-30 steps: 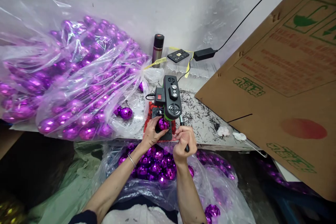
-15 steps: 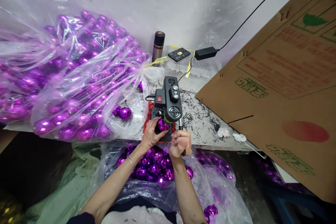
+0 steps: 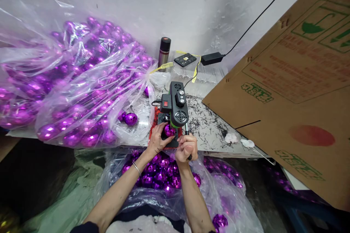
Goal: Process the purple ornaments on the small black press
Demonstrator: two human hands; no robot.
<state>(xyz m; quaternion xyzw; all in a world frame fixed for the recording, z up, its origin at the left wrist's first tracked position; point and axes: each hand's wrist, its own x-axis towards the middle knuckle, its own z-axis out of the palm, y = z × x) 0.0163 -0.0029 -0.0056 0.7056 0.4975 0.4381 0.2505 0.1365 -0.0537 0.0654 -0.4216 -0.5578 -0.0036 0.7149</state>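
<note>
A shiny purple faceted ball (image 3: 169, 130) sits under the head of a small black bench drill press (image 3: 179, 103). My left hand (image 3: 158, 140) grips the ball between thumb and fingers, from its left and near side. The drill's tip and the spot where it meets the ball are hidden by the machine's body. My right hand (image 3: 187, 148) is closed round the black-gripped lever (image 3: 187, 133) at the press's right side. Beneath the press lies a red and black base (image 3: 153, 131), partly covered by my left hand.
A large clear bag of purple balls (image 3: 82, 91) fills the table's left. Another open bag of balls (image 3: 160, 174) lies below the table edge. A cardboard box (image 3: 287, 91) leans at right. Black shavings (image 3: 205, 123) litter the table. A bottle (image 3: 164, 52) and power adapter (image 3: 212, 58) stand behind.
The view has shifted slightly, so the background sits a little lower and the box further left. Both hands keep their hold on the ball and the lever.
</note>
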